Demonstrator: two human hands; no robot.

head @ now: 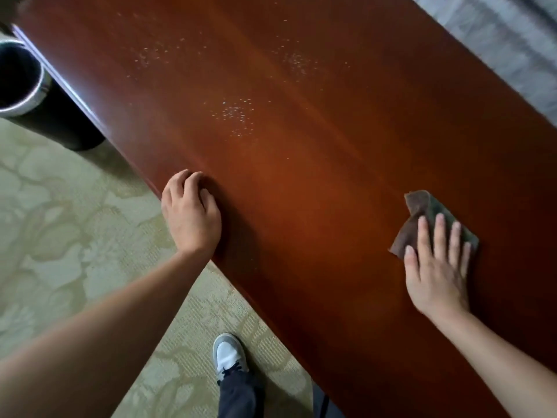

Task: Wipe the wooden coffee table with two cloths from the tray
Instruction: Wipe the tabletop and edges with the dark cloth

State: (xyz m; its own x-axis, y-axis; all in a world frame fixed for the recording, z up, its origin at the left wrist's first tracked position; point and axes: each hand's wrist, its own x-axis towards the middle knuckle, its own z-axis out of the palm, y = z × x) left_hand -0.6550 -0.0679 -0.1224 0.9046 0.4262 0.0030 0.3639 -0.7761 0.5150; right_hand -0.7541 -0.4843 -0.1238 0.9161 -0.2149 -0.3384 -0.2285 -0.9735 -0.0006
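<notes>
1. Brown cloth (pixel 422 215) lies partly hidden beneath the flat right hand (pixel 434 273).
2. Left hand (pixel 191 215) curls its fingertips under, out of sight; whether they hold anything cannot be told.
3. Pale specks (pixel 235 116) beyond the left hand are too small to identify.
4. Dark bin (pixel 27 92), far left of the left hand, is blurred and cut off.
5. Wooden table (pixel 316 176) runs out of view past the right hand.

Floor: pale green patterned carpet (pixel 60 236)
Upper left: black bin (pixel 57 123) (chrome rim)
Upper right: grey fabric (pixel 497 40), perhaps upholstery

Bare forearms (pixel 120 312), dark trousers (pixel 238 396), grey-and-white sneaker (pixel 229 356), dark laces
</notes>
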